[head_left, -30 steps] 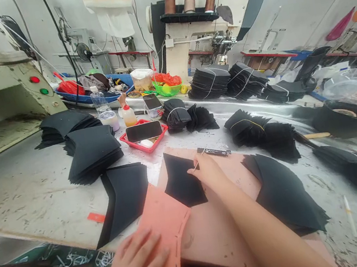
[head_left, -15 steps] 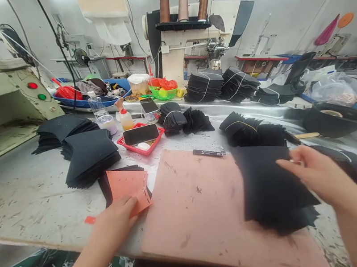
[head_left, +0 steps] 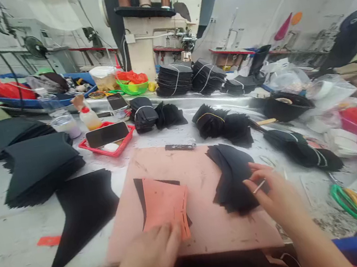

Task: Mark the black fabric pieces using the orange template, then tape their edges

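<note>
Orange card (head_left: 164,202) now shifted rightward onto pink board (head_left: 201,193), so black piece (head_left: 140,192) mostly covered beneath; left hand (head_left: 157,245) on top, unclear whether gripping. White stick (head_left: 259,186) pinched narrowly in right hand (head_left: 276,192), near black stack (head_left: 234,172).

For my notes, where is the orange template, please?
Head view, left of centre: the orange template lies atop a black piece, left hand on its near end.
</note>
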Tool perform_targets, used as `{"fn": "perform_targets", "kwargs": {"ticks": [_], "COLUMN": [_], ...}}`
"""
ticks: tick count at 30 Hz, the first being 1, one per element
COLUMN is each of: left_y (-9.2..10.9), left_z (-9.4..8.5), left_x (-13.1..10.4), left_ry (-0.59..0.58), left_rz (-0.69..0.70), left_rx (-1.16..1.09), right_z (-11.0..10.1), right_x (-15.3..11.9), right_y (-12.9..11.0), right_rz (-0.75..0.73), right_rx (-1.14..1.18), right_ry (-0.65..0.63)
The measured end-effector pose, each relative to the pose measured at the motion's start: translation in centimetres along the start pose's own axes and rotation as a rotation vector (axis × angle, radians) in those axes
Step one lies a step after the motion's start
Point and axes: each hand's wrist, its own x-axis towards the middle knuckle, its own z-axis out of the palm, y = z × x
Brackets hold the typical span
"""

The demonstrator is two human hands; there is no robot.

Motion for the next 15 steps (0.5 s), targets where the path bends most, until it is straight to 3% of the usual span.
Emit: {"fn": "perform_targets", "kwargs": {"ticks": [2,5,9,15], "left_y": [1.4,0.6,-0.4,1.3], "left_z": [0.5,1.0,1.8,2.4], "left_x": [0.6,0.8,0.2,0.2], "left_ry": [-0.030,-0.031,0.080,0.081], "left_rz": [0.118,0.185,0.099,-0.024], "left_rx": [0.027,0.006,0.091,0.136], "right_z": [0.6,0.8,1.0,1.9], "right_x": [-0.6,-1.2,-1.7,-1.8], "right_y": [-0.7,-1.2,-1.7,-2.9], "right_rz": [-0.064,-0.088,-0.111,-0.148], "right_rx": [0.026,0.056,0.090,0.148], "right_ry": [-0.033,-0.066,-0.103,-0.109]}}
